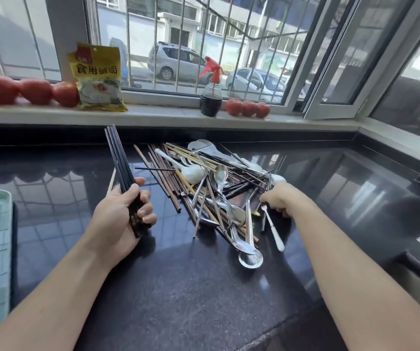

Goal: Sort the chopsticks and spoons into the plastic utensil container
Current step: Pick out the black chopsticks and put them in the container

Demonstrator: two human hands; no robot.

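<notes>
I log the left hand point(121, 219) clamped round a bundle of black chopsticks point(119, 158), tips fanning up and away, presumably gathering like with like, while the right hand point(281, 200), fingers curled, picks at the mixed pile point(211, 188) just left of it; grip unclear.

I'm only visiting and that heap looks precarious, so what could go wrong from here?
1. The left hand grips several black chopsticks low down, so they may fan out or slip.
2. The right hand reaches into a tangled pile; pulling one piece may drag others along.
3. A steel spoon lies at the pile's near edge and could get knocked away.
</notes>
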